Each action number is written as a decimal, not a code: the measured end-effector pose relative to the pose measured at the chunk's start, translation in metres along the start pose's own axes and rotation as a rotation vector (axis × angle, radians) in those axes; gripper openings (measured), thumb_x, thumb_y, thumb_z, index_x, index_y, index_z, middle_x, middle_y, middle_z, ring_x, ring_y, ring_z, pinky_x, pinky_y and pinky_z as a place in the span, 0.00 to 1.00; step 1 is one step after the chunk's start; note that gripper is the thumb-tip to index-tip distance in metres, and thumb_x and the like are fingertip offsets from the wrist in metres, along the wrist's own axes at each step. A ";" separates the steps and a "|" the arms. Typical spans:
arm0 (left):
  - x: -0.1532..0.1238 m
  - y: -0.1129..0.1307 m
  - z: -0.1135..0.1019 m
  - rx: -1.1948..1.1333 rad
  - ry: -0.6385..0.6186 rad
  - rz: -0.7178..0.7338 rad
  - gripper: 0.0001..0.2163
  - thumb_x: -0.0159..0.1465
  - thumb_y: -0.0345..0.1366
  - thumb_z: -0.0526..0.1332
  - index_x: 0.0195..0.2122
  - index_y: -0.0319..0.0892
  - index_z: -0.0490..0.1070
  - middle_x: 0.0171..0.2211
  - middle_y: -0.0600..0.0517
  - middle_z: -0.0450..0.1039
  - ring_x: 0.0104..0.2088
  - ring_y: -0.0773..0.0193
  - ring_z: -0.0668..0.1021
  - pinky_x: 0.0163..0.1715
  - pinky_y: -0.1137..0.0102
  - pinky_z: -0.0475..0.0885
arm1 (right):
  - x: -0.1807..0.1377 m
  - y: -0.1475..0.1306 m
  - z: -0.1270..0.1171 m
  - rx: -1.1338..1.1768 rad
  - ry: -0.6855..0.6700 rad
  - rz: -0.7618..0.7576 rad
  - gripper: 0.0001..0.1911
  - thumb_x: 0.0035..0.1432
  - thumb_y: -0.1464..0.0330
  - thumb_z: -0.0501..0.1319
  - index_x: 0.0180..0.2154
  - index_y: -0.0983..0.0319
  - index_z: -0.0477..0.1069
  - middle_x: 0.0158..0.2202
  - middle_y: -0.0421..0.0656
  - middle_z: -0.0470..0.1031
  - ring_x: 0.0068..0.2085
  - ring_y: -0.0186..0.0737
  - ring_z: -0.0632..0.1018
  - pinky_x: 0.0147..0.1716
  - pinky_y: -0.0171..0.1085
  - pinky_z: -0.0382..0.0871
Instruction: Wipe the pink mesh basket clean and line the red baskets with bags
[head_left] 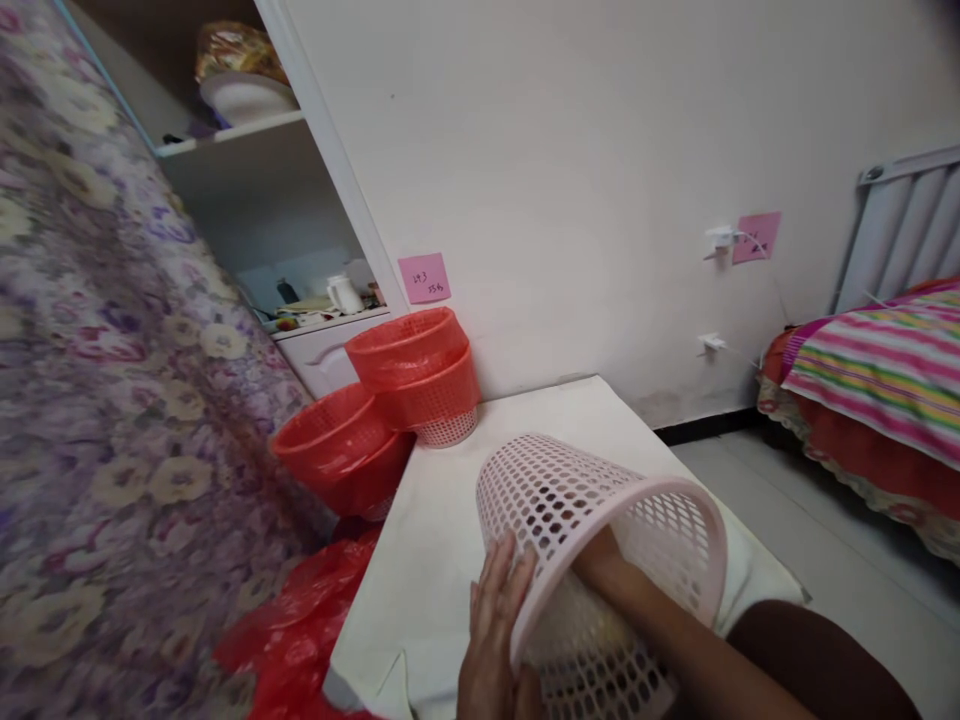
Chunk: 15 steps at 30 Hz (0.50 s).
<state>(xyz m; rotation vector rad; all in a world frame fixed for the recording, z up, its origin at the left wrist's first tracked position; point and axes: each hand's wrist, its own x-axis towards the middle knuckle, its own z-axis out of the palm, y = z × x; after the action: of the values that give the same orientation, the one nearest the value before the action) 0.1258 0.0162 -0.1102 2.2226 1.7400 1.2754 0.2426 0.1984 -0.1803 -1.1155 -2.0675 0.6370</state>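
step: lining pink basket (600, 520), lying tilted on desk (450, 520).
L hand (495, 630): flat vs basket's outside.
R hand (600, 565): inside basket; grip can't tell.
next: prob needs red bag (300, 630).

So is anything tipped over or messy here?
Yes. The pale pink perforated plastic basket lies tilted on its side, the right hand reaching inside and the left hand against its wall. One red-lined mesh basket leans off the white table edge, over crumpled red plastic bags.
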 end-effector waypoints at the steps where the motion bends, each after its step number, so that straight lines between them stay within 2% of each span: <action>1: 0.001 0.001 -0.003 0.028 -0.028 -0.003 0.32 0.63 0.25 0.47 0.68 0.57 0.49 0.70 0.46 0.51 0.69 0.48 0.53 0.62 0.37 0.52 | -0.001 0.003 -0.001 0.020 -0.007 0.012 0.17 0.65 0.64 0.57 0.55 0.58 0.70 0.59 0.48 0.70 0.59 0.50 0.70 0.61 0.58 0.60; 4: 0.001 0.002 -0.003 0.108 -0.132 -0.009 0.34 0.63 0.23 0.49 0.68 0.59 0.47 0.69 0.44 0.55 0.68 0.46 0.56 0.60 0.33 0.51 | -0.010 0.004 0.000 0.097 -0.055 0.015 0.19 0.65 0.70 0.52 0.53 0.55 0.73 0.59 0.47 0.72 0.63 0.51 0.67 0.64 0.55 0.55; 5: 0.000 0.002 -0.003 0.122 -0.133 -0.007 0.35 0.62 0.23 0.48 0.68 0.58 0.46 0.68 0.44 0.56 0.68 0.47 0.57 0.61 0.33 0.51 | -0.015 0.000 0.001 0.128 -0.087 -0.003 0.20 0.63 0.70 0.52 0.53 0.55 0.74 0.59 0.47 0.72 0.63 0.52 0.67 0.64 0.53 0.55; 7: 0.001 0.002 -0.005 0.126 -0.094 0.006 0.34 0.63 0.22 0.48 0.68 0.57 0.47 0.68 0.45 0.56 0.69 0.49 0.56 0.62 0.34 0.50 | -0.030 -0.011 0.006 0.206 -0.175 -0.074 0.23 0.57 0.71 0.57 0.54 0.56 0.73 0.58 0.45 0.74 0.61 0.50 0.71 0.62 0.49 0.60; 9: 0.003 0.001 -0.013 0.116 -0.017 0.029 0.32 0.64 0.23 0.47 0.67 0.56 0.49 0.68 0.46 0.56 0.69 0.52 0.56 0.63 0.38 0.50 | -0.047 -0.026 0.012 0.385 -0.299 -0.165 0.30 0.49 0.72 0.61 0.56 0.56 0.70 0.55 0.43 0.76 0.56 0.47 0.75 0.58 0.44 0.66; 12: 0.009 -0.005 -0.027 0.085 0.111 -0.027 0.32 0.64 0.22 0.48 0.66 0.57 0.53 0.68 0.51 0.58 0.68 0.59 0.59 0.66 0.50 0.54 | -0.070 -0.044 0.021 0.629 -0.380 -0.313 0.39 0.43 0.75 0.62 0.60 0.57 0.65 0.56 0.45 0.73 0.54 0.46 0.74 0.56 0.43 0.67; 13: 0.011 -0.008 -0.030 0.071 0.148 -0.057 0.32 0.63 0.21 0.49 0.66 0.57 0.54 0.68 0.52 0.58 0.67 0.61 0.60 0.66 0.54 0.55 | -0.076 -0.046 0.023 0.608 -0.391 -0.359 0.41 0.42 0.75 0.61 0.61 0.57 0.64 0.57 0.46 0.72 0.55 0.47 0.73 0.56 0.44 0.66; 15: 0.013 -0.013 -0.034 0.045 0.162 -0.107 0.34 0.61 0.19 0.49 0.65 0.56 0.55 0.68 0.53 0.57 0.68 0.64 0.60 0.66 0.60 0.56 | -0.081 -0.045 0.025 0.372 -0.416 -0.404 0.40 0.43 0.76 0.61 0.61 0.53 0.64 0.59 0.47 0.69 0.55 0.50 0.72 0.54 0.47 0.67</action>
<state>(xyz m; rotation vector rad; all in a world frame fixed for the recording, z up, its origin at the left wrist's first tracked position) 0.0947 0.0167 -0.0871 2.0690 1.9326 1.4417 0.2319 0.1044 -0.1931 -0.3570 -2.2966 1.0549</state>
